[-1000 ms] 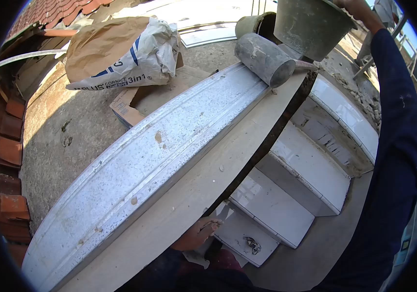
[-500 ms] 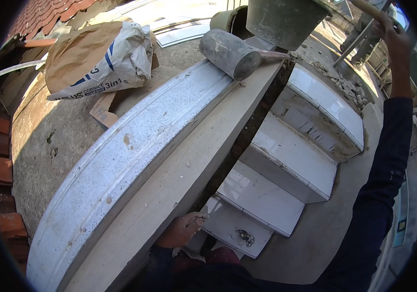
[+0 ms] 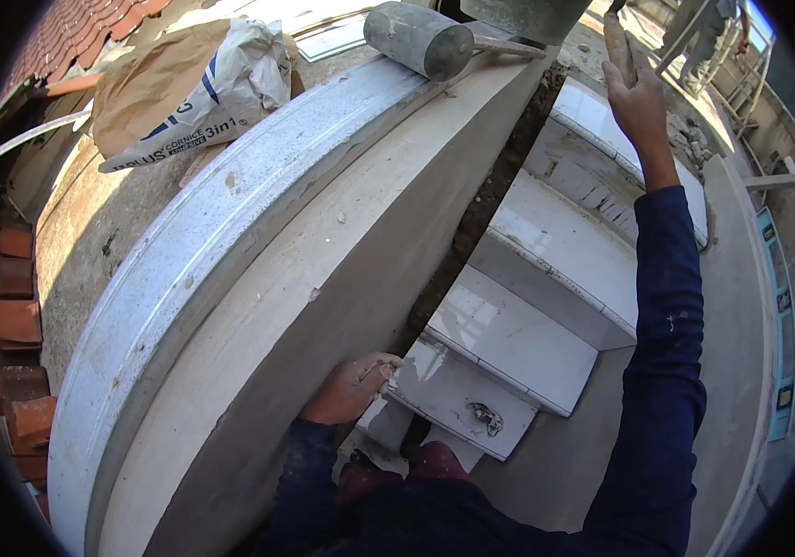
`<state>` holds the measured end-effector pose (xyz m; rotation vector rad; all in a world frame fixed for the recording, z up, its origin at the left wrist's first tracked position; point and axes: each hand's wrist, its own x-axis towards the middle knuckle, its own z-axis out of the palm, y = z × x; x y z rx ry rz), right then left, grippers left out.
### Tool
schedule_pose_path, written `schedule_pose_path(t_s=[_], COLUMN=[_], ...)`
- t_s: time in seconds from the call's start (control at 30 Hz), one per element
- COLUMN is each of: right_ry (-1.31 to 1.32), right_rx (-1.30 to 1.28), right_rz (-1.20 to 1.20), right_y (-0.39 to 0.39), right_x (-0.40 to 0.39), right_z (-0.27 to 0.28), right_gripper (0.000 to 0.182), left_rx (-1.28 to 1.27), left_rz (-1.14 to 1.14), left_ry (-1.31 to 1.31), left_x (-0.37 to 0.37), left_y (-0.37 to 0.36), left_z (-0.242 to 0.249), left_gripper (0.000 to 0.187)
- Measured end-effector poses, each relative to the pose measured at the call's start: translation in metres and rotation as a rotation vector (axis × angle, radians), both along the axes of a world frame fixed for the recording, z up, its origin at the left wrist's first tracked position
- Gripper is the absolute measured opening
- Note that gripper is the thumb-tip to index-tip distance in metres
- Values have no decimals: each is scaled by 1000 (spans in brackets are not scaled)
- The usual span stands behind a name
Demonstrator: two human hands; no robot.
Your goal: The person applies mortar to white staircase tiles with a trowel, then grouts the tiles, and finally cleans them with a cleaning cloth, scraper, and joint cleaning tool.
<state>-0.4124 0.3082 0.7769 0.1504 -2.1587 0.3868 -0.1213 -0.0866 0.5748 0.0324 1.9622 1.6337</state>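
Observation:
My right hand (image 3: 640, 97) is raised at the upper right, its fingers wrapped round the wooden handle (image 3: 616, 46) of a tool whose head is cut off by the frame's top. My left hand (image 3: 355, 385) is closed beside the low wall, near the lower white tiled steps (image 3: 509, 320); its fingers press on something small that I cannot make out. A crumpled scrap (image 3: 485, 419) lies on a lower step. A rubber mallet (image 3: 420, 42) rests on the curved white moulding (image 3: 230, 190) along the wall top.
A torn adhesive bag (image 3: 198, 93) lies left of the moulding. Buckets (image 3: 527, 14) stand at the top. A person (image 3: 702, 37) is at the upper right. A level (image 3: 781, 320) leans at the right. Roof tiles (image 3: 17, 320) line the left edge.
My right hand has moved left and slightly down with the tool, over the upper steps. The view has shifted, so the mallet and buckets sit higher. My left hand stays closed by the wall.

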Motion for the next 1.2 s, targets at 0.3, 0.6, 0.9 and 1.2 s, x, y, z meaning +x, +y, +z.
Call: schedule_pose_path(t_s=[0.3, 0.6, 0.9, 1.2], right_ry=[-203, -606, -769, -955], right_rx=[-822, -1339, -1382, -1527], right_rz=[467, 1173, 1105, 48], right_y=[-18, 7, -26, -51], right_x=[120, -54, 94, 503], right_z=[-56, 87, -103, -416], right_gripper=[48, 27, 32, 44], left_rx=[-39, 6, -55, -368], left_rz=[-38, -10, 13, 55], left_ry=[-8, 14, -19, 315], left_x=[1, 3, 2, 24], left_y=[0, 0, 5, 30], left_z=[1, -10, -10, -10], left_gripper=[35, 35, 39, 40])
